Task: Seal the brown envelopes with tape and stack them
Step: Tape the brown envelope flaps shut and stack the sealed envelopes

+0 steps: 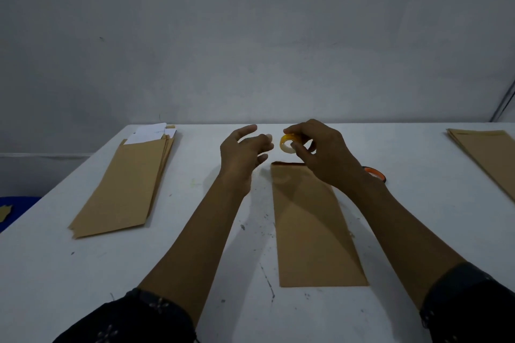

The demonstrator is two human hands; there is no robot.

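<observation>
The right hand (320,153) is pinching the tape (288,143) above the envelope (312,220); the left hand (245,147) is hovering beside it, fingers loosely spread, holding nothing. The strip could be twisting onto itself — 1 missed catch would be spoiling the seal.

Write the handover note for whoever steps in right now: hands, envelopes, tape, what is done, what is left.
Right hand: holds the yellow tape roll above the table.
Left hand: open, holds nothing, fingers near the roll.
Single envelope: flat at centre, far end under the hands; no tape seen on it yet.
Left pile: brown envelopes with white paper showing at the far end, likely unsealed.
Right pile: at the table's right edge, perhaps the finished stack.
An orange object lies behind the right wrist.
Left to do: pull tape, seal the centre envelope, stack it, continue.
</observation>
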